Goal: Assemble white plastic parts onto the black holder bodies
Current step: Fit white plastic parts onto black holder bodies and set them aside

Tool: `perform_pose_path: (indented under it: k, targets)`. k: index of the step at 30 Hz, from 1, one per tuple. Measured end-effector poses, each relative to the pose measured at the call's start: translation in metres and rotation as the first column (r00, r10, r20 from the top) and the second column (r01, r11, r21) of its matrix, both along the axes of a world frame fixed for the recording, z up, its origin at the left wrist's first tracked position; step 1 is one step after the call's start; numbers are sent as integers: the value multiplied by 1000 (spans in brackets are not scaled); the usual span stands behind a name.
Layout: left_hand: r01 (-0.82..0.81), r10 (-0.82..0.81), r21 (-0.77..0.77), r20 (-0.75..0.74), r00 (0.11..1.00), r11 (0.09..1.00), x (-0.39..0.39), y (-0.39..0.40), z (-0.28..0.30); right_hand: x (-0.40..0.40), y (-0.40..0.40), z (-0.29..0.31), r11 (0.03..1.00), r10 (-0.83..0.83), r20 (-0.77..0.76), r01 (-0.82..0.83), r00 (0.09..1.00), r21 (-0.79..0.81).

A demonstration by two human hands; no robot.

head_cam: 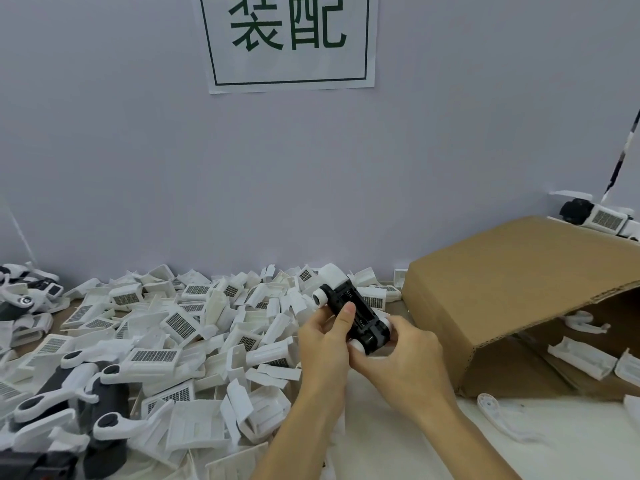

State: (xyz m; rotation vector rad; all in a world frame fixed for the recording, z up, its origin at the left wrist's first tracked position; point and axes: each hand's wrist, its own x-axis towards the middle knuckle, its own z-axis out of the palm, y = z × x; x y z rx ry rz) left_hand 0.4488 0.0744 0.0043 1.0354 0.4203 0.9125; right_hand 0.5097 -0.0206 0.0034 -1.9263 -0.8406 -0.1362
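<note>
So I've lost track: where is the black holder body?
Centre of the head view, the black holder body is gripped by both hands, left of the cardboard box.

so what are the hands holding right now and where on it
Both hands hold one black holder body: the left hand grips its middle, thumb on top, and the right hand pinches its near end by the white caps.

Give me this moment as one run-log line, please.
hands: left hand and right hand grip black holder body | white end caps fitted | loose parts pile left

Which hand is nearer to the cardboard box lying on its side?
Right. The right hand grips the black holder body just beside the cardboard box; the left hand holds it from the far side.
</note>
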Motion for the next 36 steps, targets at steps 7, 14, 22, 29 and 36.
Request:
perform_pose_path:
  k: [7, 14, 22, 29, 36]
  targets:
    - [-3, 3, 107, 3, 1000, 994, -2, -4, 2, 4, -2, -2, 995, 101, -46, -101, 994, 2]
    - [53, -27, 357, -78, 997, 933, -2, -8, 2, 7, 0, -3, 954, 225, -121, -193, 967, 229]
    - [130, -43, 574, -162, 986, 809, 0, -12, -3, 7, 1, -2, 838, 341, -206, -198, 917, 509]
    - [198, -103, 573, -195, 975, 795, -1, -13, -2, 12, 1, -2, 867, 115, -204, 2, 972, 498]
    - [228, -132, 549, -210, 969, 804, -2, -13, -2, 14, 2, -2, 875, 77, -243, 51, 967, 481]
